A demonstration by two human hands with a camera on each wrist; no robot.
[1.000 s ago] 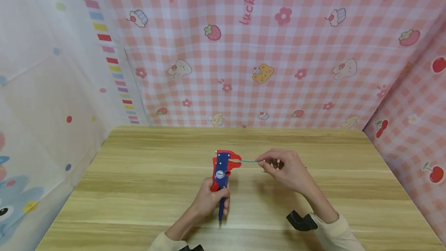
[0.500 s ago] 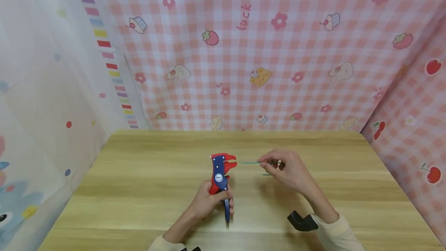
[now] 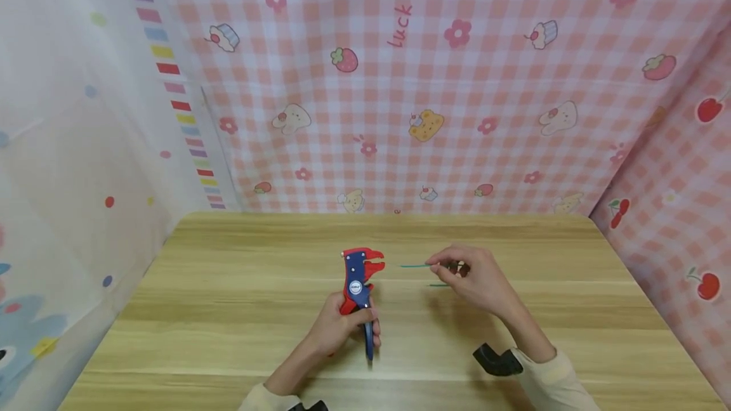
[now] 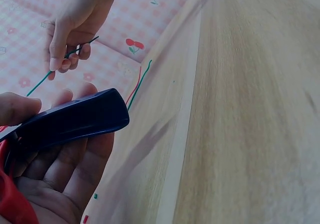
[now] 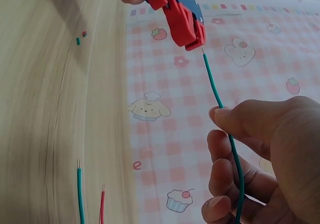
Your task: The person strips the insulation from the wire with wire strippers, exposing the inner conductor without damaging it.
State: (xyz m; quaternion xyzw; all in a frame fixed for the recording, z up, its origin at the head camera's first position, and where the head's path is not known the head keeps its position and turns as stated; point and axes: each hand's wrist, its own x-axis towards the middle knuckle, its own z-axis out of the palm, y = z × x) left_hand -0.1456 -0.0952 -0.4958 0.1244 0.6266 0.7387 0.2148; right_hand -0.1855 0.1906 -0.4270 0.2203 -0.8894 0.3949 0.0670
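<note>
My left hand (image 3: 337, 328) grips a blue and red wire stripper (image 3: 356, 271) by its handles, head up and jaws facing right. In the left wrist view, the thumb lies over the blue handle (image 4: 75, 116) and the fingers pass beneath it. My right hand (image 3: 476, 281) pinches a green wire (image 3: 414, 266) between thumb and fingers, its free end towards the stripper. A short bare strand shows at that tip in the right wrist view, close to the red jaws in that view. From the head, a gap separates the wire from the jaws.
On the wooden table (image 3: 228, 284) lie another green wire (image 5: 80, 194) and a red wire (image 5: 102, 206), both with bare ends. A green insulation scrap (image 5: 78, 41) and a red scrap (image 5: 84, 34) lie farther left. A checked curtain (image 3: 320, 94) hangs behind.
The stripper's jaws have come off the green wire, and the left hand has shifted left with the tool. The stripper's jaws have parted. The right hand stays nearly in place.
</note>
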